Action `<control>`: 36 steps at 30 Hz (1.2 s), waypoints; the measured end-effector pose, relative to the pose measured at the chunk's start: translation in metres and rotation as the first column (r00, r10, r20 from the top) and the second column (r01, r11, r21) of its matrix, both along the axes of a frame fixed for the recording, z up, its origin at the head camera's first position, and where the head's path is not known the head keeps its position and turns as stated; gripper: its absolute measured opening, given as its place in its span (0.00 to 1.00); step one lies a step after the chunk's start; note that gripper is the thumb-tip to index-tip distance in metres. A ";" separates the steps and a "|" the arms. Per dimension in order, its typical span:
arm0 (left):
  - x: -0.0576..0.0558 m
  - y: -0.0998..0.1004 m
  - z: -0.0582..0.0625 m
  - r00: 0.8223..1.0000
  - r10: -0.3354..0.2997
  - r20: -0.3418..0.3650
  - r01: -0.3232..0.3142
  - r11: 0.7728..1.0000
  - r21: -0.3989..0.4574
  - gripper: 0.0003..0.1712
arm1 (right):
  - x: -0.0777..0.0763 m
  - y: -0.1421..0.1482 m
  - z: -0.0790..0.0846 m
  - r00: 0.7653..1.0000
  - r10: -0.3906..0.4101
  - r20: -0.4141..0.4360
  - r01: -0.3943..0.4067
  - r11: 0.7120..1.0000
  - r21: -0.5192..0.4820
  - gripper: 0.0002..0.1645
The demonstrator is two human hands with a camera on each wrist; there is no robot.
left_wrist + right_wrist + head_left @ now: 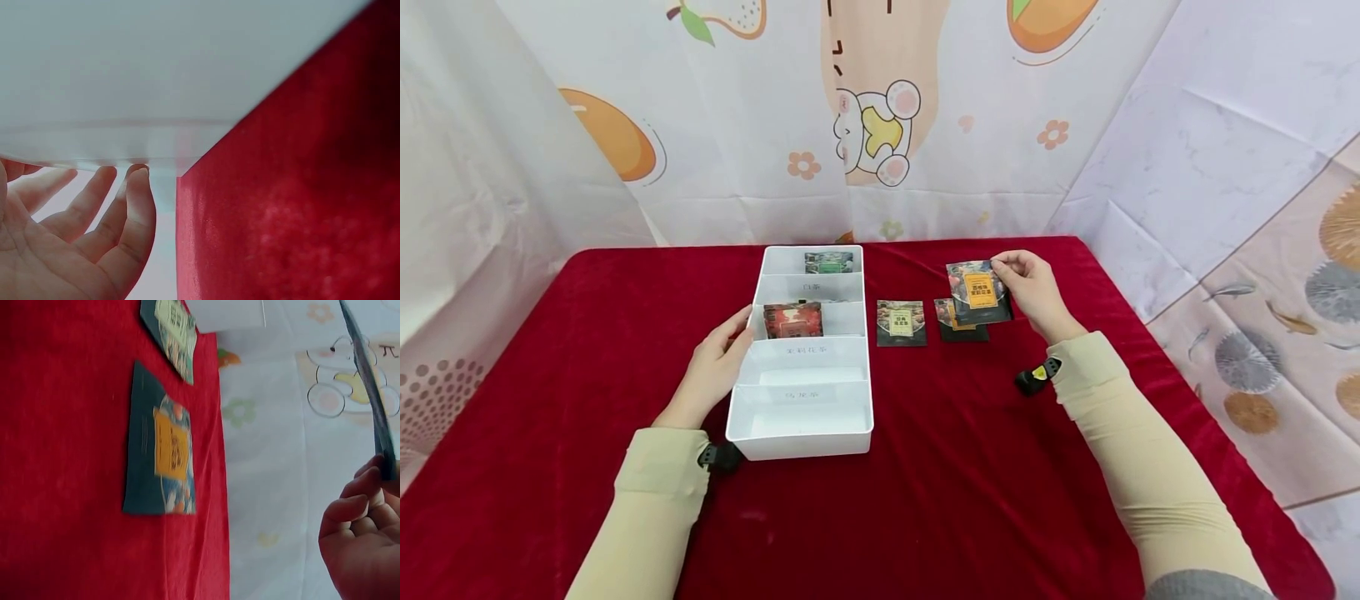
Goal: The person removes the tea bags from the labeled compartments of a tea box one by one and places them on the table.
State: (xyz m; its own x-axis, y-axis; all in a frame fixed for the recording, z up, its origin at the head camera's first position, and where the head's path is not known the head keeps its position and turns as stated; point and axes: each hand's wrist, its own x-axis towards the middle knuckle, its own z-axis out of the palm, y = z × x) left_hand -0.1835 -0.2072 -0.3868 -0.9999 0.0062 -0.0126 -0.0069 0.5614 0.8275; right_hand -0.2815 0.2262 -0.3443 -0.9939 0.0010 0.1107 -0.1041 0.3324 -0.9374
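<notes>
A white divided box (799, 423) stands on the table with my left hand (715, 362) at its left side. In the left wrist view, the bent fingers (134, 231) meet the box rim. My right hand (1033, 292) pinches a dark tea sachet (979, 292) with an orange label by its upper right corner, raised above the cloth. Below it, partly covered in the head view, lies a similar orange-labelled sachet (172, 444). Left of that one rests a sachet with a pale green label (902, 322). The box contains a red sachet (793, 320) and a green one (829, 262).
Dark red cloth (940, 467) covers the table, with folds at the right. The box has several compartments with printed labels on its dividers. A patterned curtain (737, 158) hangs behind the table. A black wrist strap device (1037, 377) sits at the right cuff.
</notes>
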 end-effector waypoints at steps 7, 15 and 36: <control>0.001 0.001 0.002 1.000 0.002 -0.005 -0.002 1.000 -0.013 0.32 | -0.007 0.014 -0.007 1.000 -0.029 0.011 0.029 0.999 0.024 0.20; 0.001 0.001 0.001 1.000 0.006 -0.005 -0.006 1.000 -0.005 0.32 | -0.017 0.033 -0.020 0.994 -0.106 0.010 0.105 0.990 0.098 0.21; 0.000 0.000 -0.001 1.000 0.011 0.002 -0.011 1.000 0.013 0.32 | -0.033 0.072 -0.051 0.971 -0.155 0.180 0.080 0.928 0.364 0.23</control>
State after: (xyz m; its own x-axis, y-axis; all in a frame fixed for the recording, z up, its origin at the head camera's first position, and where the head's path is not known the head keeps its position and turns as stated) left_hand -0.1832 -0.2069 -0.3880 -0.9999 -0.0045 -0.0143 -0.0144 0.5507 0.8346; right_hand -0.3142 0.2985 -0.3956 -0.9901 0.1173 -0.0773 0.1350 0.6426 -0.7542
